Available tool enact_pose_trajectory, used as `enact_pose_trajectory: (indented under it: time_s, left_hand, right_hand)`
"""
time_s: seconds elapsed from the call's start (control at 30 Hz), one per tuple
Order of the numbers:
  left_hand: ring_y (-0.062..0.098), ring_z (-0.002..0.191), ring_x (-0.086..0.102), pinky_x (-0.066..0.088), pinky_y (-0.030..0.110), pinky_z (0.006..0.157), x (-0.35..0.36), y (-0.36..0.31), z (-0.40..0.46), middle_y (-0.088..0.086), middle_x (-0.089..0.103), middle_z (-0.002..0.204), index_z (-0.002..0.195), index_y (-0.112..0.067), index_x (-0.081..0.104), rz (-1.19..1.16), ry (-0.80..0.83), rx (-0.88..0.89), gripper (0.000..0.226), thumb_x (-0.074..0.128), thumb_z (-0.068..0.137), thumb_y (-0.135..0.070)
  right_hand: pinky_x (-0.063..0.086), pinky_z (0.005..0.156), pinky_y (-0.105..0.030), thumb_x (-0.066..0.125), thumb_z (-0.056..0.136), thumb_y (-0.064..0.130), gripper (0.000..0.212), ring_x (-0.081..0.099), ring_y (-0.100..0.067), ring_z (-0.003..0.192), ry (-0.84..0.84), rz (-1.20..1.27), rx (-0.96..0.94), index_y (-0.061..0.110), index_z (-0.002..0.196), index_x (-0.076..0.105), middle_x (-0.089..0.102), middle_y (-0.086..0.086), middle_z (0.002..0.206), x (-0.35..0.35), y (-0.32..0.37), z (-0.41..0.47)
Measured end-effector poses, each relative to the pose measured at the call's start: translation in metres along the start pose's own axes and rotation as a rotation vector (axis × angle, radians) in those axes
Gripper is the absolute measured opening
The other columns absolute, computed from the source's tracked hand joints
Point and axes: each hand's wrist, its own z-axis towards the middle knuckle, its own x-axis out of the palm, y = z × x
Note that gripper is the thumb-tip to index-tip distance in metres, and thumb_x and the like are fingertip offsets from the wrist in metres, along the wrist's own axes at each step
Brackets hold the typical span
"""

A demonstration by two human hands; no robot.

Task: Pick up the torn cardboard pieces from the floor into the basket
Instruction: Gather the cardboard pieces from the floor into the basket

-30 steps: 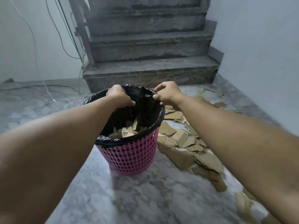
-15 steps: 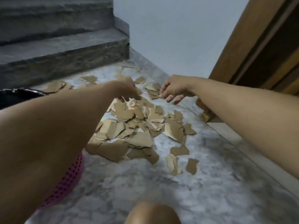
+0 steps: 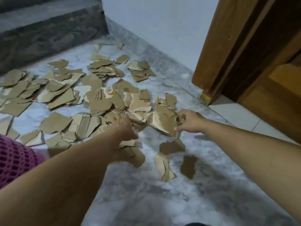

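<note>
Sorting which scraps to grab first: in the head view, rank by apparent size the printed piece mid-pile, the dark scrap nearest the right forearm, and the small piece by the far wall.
1. Printed piece
2. Dark scrap
3. Small far piece, though distance shrinks it.

Lots of torn cardboard pieces [image 3: 97, 101] lie spread out on the gray marble floor [image 3: 146, 193]. Both arms reach out over the pile. The left hand [image 3: 125, 128] is down on the pieces in the middle, but it is blurry, so its fingers are hard to make out. The right hand [image 3: 189, 121] has its fingers curled on the edge of a big torn piece [image 3: 164, 123]. A bit of the pink basket [image 3: 14, 159] peeks in at the left edge. A few small pieces [image 3: 188, 167] lie apart, nearer the person. A dark stone step [image 3: 48, 30] is at the back, and a brown wooden door [image 3: 244, 54] stands on the right.
</note>
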Motion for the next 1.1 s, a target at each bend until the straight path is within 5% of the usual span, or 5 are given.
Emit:
enact_pose_trajectory:
  time_s: [0.37, 0.63, 0.87, 1.0, 1.1]
  left_hand:
    - [0.046, 0.145, -0.006, 0.011, 0.054, 0.119, 0.010, 0.070, 0.008, 0.025, -0.013, 0.158, 0.150, 0.003, -0.010, -0.591, 0.106, -0.659, 0.133, 0.072, 0.070, -0.065]
    - [0.035, 0.129, 0.029, 0.031, 0.039, 0.109, 0.027, 0.038, 0.004, 0.022, 0.024, 0.141, 0.144, 0.005, 0.015, -0.348, 0.073, -0.595, 0.112, 0.070, 0.072, -0.060]
    - [0.023, 0.116, 0.056, 0.049, 0.028, 0.087, 0.042, 0.038, 0.003, 0.007, 0.054, 0.117, 0.122, -0.006, 0.055, -0.428, -0.015, -0.357, 0.052, 0.066, 0.085, -0.042]
    - [0.023, 0.114, 0.059, 0.051, 0.029, 0.093, 0.038, 0.059, 0.009, 0.009, 0.060, 0.119, 0.121, -0.004, 0.058, -0.500, 0.003, -0.346, 0.050, 0.064, 0.086, -0.039]
    - [0.025, 0.107, 0.061, 0.052, 0.029, 0.087, 0.027, 0.089, 0.019, 0.010, 0.062, 0.108, 0.115, -0.002, 0.060, -0.602, -0.008, -0.400, 0.047, 0.070, 0.082, -0.035]
  right_hand:
    - [0.031, 0.115, -0.045, 0.089, 0.052, 0.059, 0.132, 0.023, -0.039, 0.142, -0.029, 0.076, 0.196, 0.027, 0.155, 0.012, 0.018, -0.014, 0.156, 0.027, 0.023, 0.065]
    - [0.041, 0.107, -0.044, 0.094, 0.046, 0.046, 0.124, 0.041, -0.037, 0.132, -0.040, 0.074, 0.227, 0.010, 0.146, 0.030, 0.045, -0.015, 0.144, 0.058, 0.057, 0.061]
    - [0.054, 0.075, -0.033, 0.089, 0.067, 0.016, 0.040, 0.062, -0.029, 0.092, -0.015, 0.243, 0.095, 0.007, 0.090, 0.057, 0.064, -0.013, 0.101, 0.053, 0.082, 0.059]
    - [0.045, 0.049, -0.017, 0.082, 0.074, 0.005, 0.033, 0.058, -0.014, 0.071, 0.076, 0.364, 0.022, 0.006, 0.097, 0.058, 0.063, -0.007, 0.091, 0.033, 0.097, 0.065]
    - [0.048, 0.067, -0.022, 0.082, 0.076, 0.016, 0.054, 0.060, -0.020, 0.086, 0.157, 0.274, -0.079, 0.005, 0.122, 0.057, 0.062, -0.009, 0.111, 0.022, 0.111, 0.073]
